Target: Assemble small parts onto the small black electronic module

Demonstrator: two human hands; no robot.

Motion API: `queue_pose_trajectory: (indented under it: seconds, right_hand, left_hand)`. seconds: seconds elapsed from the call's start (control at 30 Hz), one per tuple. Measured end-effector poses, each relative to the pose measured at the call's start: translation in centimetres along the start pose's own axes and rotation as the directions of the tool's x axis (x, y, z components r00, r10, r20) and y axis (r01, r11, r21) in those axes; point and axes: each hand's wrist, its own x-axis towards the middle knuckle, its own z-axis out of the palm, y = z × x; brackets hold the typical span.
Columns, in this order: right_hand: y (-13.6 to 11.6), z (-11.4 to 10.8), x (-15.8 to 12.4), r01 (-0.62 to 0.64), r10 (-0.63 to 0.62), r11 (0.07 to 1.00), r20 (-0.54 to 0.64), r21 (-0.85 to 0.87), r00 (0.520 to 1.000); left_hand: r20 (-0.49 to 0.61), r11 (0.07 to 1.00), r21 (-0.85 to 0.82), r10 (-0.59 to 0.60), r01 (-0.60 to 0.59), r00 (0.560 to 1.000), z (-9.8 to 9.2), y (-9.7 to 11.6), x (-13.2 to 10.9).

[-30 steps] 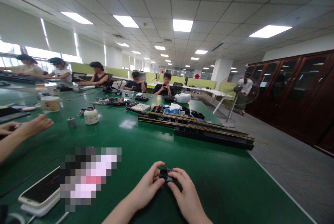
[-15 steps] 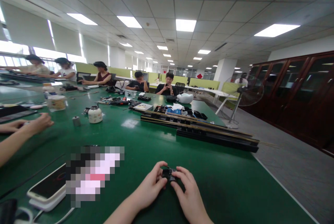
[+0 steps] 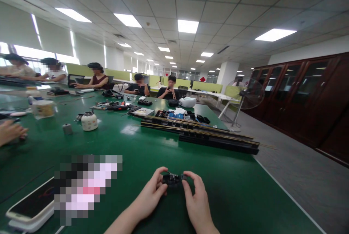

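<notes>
My left hand (image 3: 151,194) is closed on a small black part (image 3: 171,179), thumb below and fingertips above its left end. The part has some shiny detail on top; its exact kind is too small to make out. At the right end, my right hand (image 3: 198,198) pinches a small dark piece (image 3: 183,177) between thumb and fingers. That piece is next to the black part, and I cannot tell whether the two are joined. Both hands are just above the green table (image 3: 234,190).
Long black rails (image 3: 218,145) with thin brass-coloured rods lie ahead. Phones (image 3: 32,199) are at the lower left, partly blurred out. A patterned jar (image 3: 89,121) and a grey cylinder (image 3: 67,129) stand beyond. A co-worker's hand (image 3: 11,131) is at the left edge.
The view has turned a little to the right. My right fingers have moved off the top of the black part to its right end, where they pinch the small dark piece.
</notes>
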Motion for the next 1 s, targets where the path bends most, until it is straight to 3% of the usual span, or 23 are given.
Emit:
queue_pose_trajectory:
  seconds: [0.33,0.53,0.73,1.0]
  right_hand:
    - [1.4,-0.8,0.8,-0.185,0.183,0.983,-0.243,0.015,0.953]
    - [1.5,-0.9,0.9,-0.126,0.101,0.991,-0.348,-0.048,0.932]
    - [1.5,-0.6,0.7,-0.054,0.033,0.997,-0.304,-0.062,0.952]
    - [0.5,-0.4,0.3,0.031,-0.044,0.992,-0.107,-0.121,0.993]
  left_hand:
    - [-0.017,0.996,0.084,-0.004,0.006,1.0,-0.4,-0.9,0.1]
    - [-0.015,0.996,0.082,-0.029,0.03,0.999,-0.1,-0.1,0.1]
    - [-0.021,0.998,0.039,-0.046,0.047,0.999,-0.2,-0.1,0.2]
    - [-0.032,0.998,0.018,-0.054,0.055,0.998,0.1,0.4,0.1]
